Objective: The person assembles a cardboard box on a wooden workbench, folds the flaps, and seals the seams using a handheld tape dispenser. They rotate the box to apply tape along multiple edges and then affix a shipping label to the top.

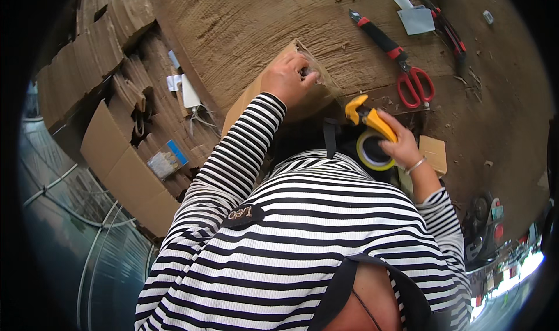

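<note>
My left hand [289, 78] grips the end of a brown cardboard box [250, 96], its fingers curled over the near corner. Clear plastic or tape shows under the fingertips; what lies inside the box cannot be made out. In my right hand [404, 145] is a yellow tape dispenser [379, 123], held by its handle to the right of the box. Its tape roll [361, 149] has a yellow-green rim and hangs below the handle, close to my striped shirt. The dispenser's head is apart from the cardboard.
Red-handled scissors [415, 88], a black-and-red cutting tool [379, 36], a utility knife [450, 34] and white paper labels [416, 20] lie beyond on the worn board [244, 25]. A small carton [433, 154] sits at right. Cardboard stacks [83, 64], a white device [190, 90] and a plastic packet [166, 160] are left.
</note>
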{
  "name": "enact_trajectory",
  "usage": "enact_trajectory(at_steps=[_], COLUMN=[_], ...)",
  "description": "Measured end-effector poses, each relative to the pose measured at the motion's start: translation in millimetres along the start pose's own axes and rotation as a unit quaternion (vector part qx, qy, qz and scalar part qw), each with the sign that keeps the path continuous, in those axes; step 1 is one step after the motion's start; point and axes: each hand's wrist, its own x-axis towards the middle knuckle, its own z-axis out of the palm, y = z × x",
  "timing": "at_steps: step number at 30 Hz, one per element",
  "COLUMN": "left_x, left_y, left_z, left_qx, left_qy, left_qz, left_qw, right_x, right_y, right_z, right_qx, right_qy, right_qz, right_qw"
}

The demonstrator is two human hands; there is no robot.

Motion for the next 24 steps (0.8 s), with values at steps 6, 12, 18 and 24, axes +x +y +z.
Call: enact_trajectory(at_steps=[6,12,18,24], left_x=[0,7,-18,-67], left_y=[2,4,-15,-4], left_z=[2,-5,-14,-34], left_qx=[0.032,0.030,-0.054,-0.599], left_qy=[-0.035,-0.083,0.244,-0.093], left_qz=[-0.053,-0.050,0.235,-0.136], left_qw=[0.997,0.995,0.939,0.783], right_x=[-51,124,87,-28], right_y=[17,6,-5,-56], right_z=[39,79,105,98], right_qx=[-0.129,-0.289,-0.402,-0.260], right_qy=[0.005,-0.201,-0.163,0.178], right_qz=[0.011,0.067,0.029,-0.294], right_qw=[0.992,0.934,0.900,0.903])
